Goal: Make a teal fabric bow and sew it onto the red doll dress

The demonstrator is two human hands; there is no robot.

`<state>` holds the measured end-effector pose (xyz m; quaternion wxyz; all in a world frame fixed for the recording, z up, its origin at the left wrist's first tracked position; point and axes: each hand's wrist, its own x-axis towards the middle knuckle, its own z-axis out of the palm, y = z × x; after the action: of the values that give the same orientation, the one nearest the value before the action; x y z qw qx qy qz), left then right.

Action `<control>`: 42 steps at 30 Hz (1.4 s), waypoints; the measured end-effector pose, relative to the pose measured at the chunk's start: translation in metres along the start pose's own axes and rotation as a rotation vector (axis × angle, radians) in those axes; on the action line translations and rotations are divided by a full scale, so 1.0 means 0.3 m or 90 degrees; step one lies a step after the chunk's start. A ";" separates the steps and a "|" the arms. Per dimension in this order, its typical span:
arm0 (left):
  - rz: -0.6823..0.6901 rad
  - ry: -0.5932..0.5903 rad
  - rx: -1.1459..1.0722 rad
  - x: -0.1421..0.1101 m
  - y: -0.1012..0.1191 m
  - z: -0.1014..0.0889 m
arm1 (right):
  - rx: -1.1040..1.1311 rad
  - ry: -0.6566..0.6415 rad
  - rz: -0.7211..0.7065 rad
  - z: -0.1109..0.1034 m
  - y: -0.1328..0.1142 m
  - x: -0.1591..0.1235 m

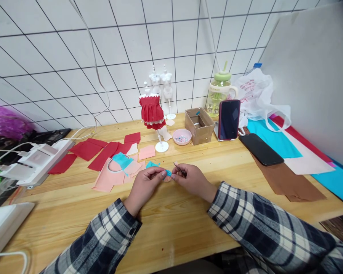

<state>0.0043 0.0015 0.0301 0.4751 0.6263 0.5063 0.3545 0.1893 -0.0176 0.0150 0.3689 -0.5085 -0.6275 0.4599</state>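
A: What lies under it all?

B: The tabletop (171, 220), its back edge along the tiled wall (117, 76). A brown sheet (286, 180) lies flat toward the right edge, probably to leave the middle free for handwork.

A: And at the back edge?

B: A red-dressed form (153, 110) stands left of the box (202, 135); its round foot likely lets it stand unaided. The phone (229, 120) is propped upright just right of the box, perhaps so its screen faces the person.

A: The hands?

B: Both are between the tabletop's middle and its front edge. The left hand (144, 186) has thumb and forefinger pressed together; the right hand (193, 179) is just beside it, fingers closed.

A: Anything smaller in reach?

B: The bead bowl (182, 143), beside the box, near enough for either hand. Then a slim tool (180, 169) in the right hand's grip, tip upward, maybe to spare the fingertips. Smallest is the blue piece (168, 172), pinched in the left hand's grip, which likely steadies it.

A: Does the right thumb pinch it too?

B: I can't tell.
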 end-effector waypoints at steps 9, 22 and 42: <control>-0.022 0.011 0.004 0.001 0.008 0.002 | -0.033 0.020 -0.008 -0.007 0.002 -0.001; 0.004 -0.037 0.097 -0.002 -0.005 -0.007 | 0.017 0.039 -0.023 -0.018 0.008 0.008; 0.266 -0.033 0.334 -0.014 0.004 -0.019 | 0.078 -0.097 0.049 -0.013 0.001 0.005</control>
<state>-0.0017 -0.0012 0.0330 0.2273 0.8264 0.4288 0.2855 0.1928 -0.0152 0.0158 0.3328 -0.4720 -0.6046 0.5486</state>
